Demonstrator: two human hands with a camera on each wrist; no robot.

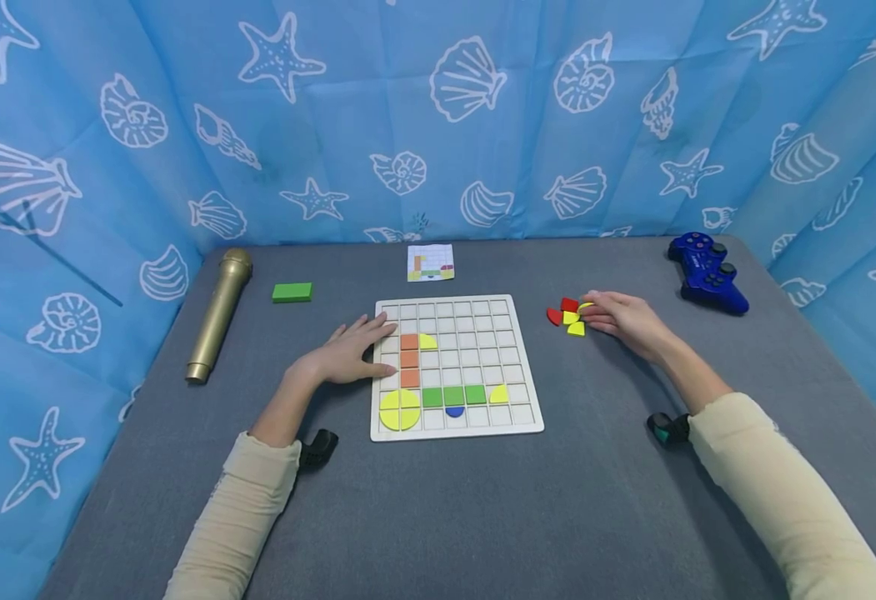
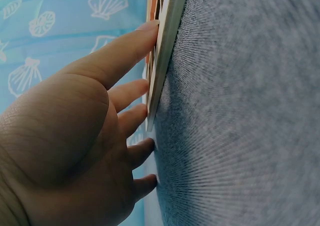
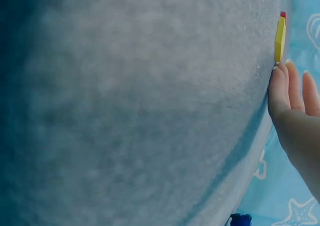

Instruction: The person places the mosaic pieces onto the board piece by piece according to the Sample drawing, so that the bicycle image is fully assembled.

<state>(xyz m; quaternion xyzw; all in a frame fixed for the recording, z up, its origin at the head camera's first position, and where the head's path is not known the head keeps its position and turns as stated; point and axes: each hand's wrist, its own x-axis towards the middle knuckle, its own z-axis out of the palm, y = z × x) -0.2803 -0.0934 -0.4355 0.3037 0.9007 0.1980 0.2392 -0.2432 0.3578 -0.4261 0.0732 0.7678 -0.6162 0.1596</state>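
Observation:
A white gridded board lies mid-table. On it are orange squares, green squares, a blue half-circle piece and several yellow quarter-circle pieces, some forming a full circle at bottom left. With fingers spread, my left hand rests at the board's left edge; in the left wrist view its thumb touches the rim. Right of the board, my right hand pinches a yellow quarter-circle piece at its fingertips. Beside it lie red pieces and yellow pieces.
Behind the board lies a small pattern card. A green block and a gold microphone lie to the left. At the back right sits a blue game controller. A blue shell-print curtain hangs beyond the grey table.

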